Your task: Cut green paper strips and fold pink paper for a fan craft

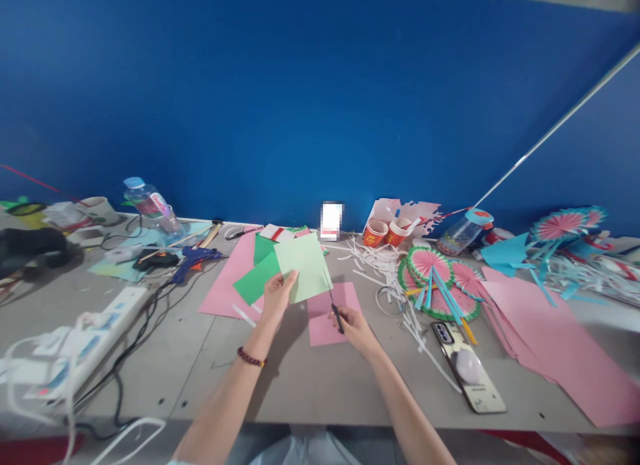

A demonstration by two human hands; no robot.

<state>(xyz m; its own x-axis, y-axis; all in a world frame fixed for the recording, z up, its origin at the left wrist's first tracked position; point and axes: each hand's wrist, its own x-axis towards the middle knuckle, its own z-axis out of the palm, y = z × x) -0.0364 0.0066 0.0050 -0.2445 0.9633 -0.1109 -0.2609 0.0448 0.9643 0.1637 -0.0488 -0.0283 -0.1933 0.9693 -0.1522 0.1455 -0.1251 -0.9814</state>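
Observation:
Raised over the middle of the table is a light green sheet of paper (305, 261). My left hand (279, 295) pinches it at its lower left edge. My right hand (353, 328) is closed around the black handles of a pair of scissors (337, 315). The blades point up and lie at the sheet's right edge; whether they are parted is too small to tell. Below, a pink paper piece (327, 333) lies flat, partly covered by the raised sheet. Darker green paper (253, 281) rests on a larger pink sheet (220, 295) beside my left hand.
Paper fans (435, 278) and white paper strips (383, 258) lie right of my hands, near a phone (480, 385) and paper cups (375, 235). Further right are pink sheets (565, 338). A glue gun (193, 261), bottle (155, 208) and power strip (107, 325) with cables occupy the left.

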